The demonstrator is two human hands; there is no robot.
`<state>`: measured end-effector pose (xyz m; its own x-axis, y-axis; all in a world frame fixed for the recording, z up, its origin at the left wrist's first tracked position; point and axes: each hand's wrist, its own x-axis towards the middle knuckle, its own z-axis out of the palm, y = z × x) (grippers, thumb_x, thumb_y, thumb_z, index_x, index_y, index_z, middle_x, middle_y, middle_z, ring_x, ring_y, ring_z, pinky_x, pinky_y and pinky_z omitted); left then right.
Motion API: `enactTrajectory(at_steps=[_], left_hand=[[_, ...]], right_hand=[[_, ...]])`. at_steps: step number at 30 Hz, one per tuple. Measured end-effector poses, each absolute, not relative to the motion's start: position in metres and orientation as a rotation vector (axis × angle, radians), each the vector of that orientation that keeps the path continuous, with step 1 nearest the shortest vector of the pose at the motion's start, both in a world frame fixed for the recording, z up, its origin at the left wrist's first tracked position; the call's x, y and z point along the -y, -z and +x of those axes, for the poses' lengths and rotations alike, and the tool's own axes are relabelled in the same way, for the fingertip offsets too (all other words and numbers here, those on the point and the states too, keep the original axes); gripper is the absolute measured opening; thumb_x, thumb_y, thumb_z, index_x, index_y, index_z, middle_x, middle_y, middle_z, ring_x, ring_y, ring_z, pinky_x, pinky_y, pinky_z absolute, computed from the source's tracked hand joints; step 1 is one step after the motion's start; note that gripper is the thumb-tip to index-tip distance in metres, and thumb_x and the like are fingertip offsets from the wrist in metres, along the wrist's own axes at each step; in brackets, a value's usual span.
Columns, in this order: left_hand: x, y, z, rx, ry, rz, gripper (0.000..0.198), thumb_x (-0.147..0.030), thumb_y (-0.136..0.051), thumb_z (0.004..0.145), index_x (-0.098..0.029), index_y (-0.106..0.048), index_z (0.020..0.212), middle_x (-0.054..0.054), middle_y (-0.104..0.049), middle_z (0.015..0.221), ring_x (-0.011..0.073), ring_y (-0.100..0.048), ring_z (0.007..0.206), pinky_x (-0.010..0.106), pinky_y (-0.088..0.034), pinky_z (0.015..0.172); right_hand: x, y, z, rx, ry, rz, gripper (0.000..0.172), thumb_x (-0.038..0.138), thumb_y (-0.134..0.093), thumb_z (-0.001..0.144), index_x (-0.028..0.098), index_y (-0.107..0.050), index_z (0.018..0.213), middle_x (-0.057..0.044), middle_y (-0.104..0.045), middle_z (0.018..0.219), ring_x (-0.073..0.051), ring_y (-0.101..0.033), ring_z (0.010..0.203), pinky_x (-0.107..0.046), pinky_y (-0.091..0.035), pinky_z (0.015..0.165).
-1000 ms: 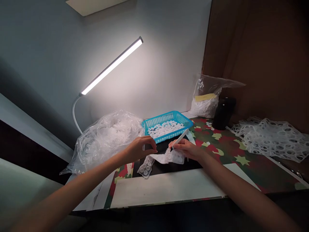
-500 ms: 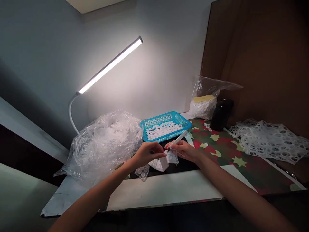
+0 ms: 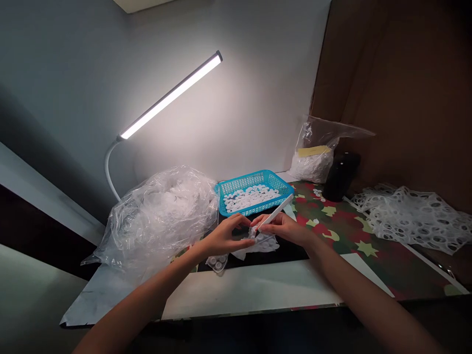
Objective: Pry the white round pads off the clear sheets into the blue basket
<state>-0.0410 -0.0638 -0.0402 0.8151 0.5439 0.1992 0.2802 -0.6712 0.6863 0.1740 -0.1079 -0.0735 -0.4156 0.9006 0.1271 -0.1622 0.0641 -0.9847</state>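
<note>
My right hand [image 3: 283,228] is closed round a slim white pen-like tool [image 3: 276,212], which slants with its lower end down and to the left. Crumpled, thin whitish pieces [image 3: 262,243] lie under and between my hands. Their exact kind is hard to make out. My left hand [image 3: 227,235] is beside them, thumb and fingers apart, the thumb stretched toward the whitish pieces. Just below the left hand lies a small clear sheet with round white parts [image 3: 217,263]. Part of the whitish material is hidden behind my fingers.
A blue basket [image 3: 254,212] holds many small white discs. To its left sits a large clear plastic bag [image 3: 162,221]. A lit lamp [image 3: 173,96] hangs above. On the right are a bag with a yellow label [image 3: 312,164], a black cylinder [image 3: 341,177] and white netted sheets [image 3: 416,216].
The small whitish piece between my hands has dropped lower and spread out on the dark surface. My left fingers have parted, and the white tool is more fully in sight.
</note>
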Motion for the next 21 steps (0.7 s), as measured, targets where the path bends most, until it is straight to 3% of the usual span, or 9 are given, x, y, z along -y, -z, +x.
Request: enactTrajectory(at_steps=[7,10,15,18,21], left_hand=[[0.058,0.044,-0.035,-0.689,-0.650,2.199,0.030,-0.046,-0.062,0.076,-0.016,-0.056,0.074,0.000,-0.056,0.074,0.0109,-0.050,0.069,0.024,-0.042,0.064],[0.054,0.040,-0.036,-0.748,-0.737,2.055,0.030,-0.046,-0.057,0.080,-0.017,-0.051,0.080,-0.002,-0.053,0.071,0.0088,-0.051,0.063,0.022,-0.043,0.057],[0.052,0.024,-0.034,-0.766,-0.842,1.883,0.029,-0.045,-0.058,0.080,-0.020,-0.043,0.085,-0.002,-0.056,0.085,0.0033,-0.049,0.049,0.017,-0.039,0.042],[0.053,0.012,-0.029,-0.738,-0.863,1.825,0.030,-0.045,-0.056,0.081,-0.021,-0.039,0.085,-0.004,-0.057,0.075,0.0036,-0.045,0.043,0.016,-0.036,0.037],[0.052,-0.007,-0.024,-0.712,-0.936,1.778,0.030,-0.047,-0.053,0.083,-0.023,-0.035,0.087,-0.008,-0.048,0.059,0.0042,-0.040,0.039,0.016,-0.033,0.036]], right_hand=[[0.104,0.082,0.178,1.342,-1.501,-0.593,0.019,0.037,-0.067,0.076,0.021,-0.071,0.085,-0.004,-0.062,0.096,-0.018,-0.055,0.091,-0.032,-0.043,0.084],[0.102,0.084,0.182,1.347,-1.479,-0.582,0.018,0.037,-0.068,0.076,0.020,-0.072,0.081,-0.003,-0.061,0.090,-0.017,-0.053,0.089,-0.032,-0.042,0.084],[0.103,0.081,0.183,1.422,-1.493,-0.611,0.014,0.030,-0.068,0.077,0.017,-0.073,0.082,-0.004,-0.062,0.091,-0.017,-0.053,0.092,-0.033,-0.038,0.089],[0.106,0.080,0.180,1.406,-1.536,-0.592,0.015,0.031,-0.069,0.076,0.017,-0.073,0.081,-0.005,-0.063,0.092,-0.016,-0.055,0.086,-0.032,-0.042,0.082],[0.107,0.081,0.179,1.363,-1.582,-0.543,0.018,0.036,-0.072,0.073,0.018,-0.071,0.077,-0.006,-0.062,0.098,-0.016,-0.056,0.086,-0.030,-0.046,0.074]])
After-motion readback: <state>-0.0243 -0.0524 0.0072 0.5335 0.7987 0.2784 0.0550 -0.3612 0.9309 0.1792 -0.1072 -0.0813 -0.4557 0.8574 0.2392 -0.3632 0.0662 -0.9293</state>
